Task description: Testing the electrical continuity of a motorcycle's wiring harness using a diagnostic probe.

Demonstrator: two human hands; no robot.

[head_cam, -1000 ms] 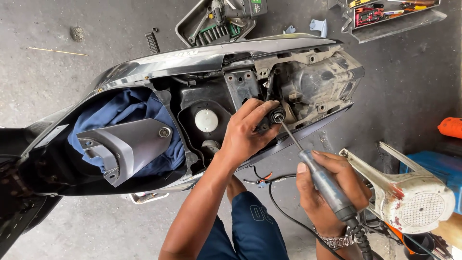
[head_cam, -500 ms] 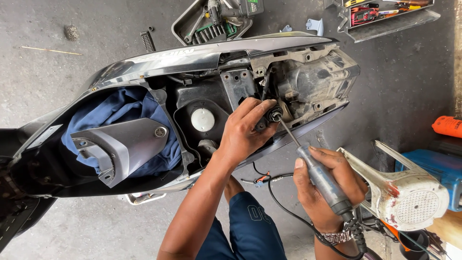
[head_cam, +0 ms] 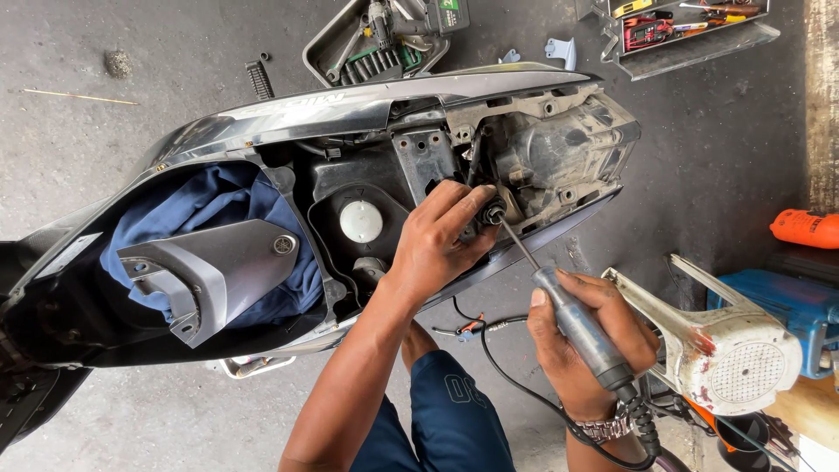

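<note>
Both hands at the scooter point(head_cam: 367, 114) — left hand point(head_cam: 441, 240) steadies, right hand point(head_cam: 581, 336) grips screwdriver point(head_cam: 559, 306).

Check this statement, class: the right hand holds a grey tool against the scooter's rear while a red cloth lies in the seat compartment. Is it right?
One thing is wrong: the cloth is blue, not red, as the head view shows. The rest stands: the right hand holds the grey tool against the scooter rear.
</note>
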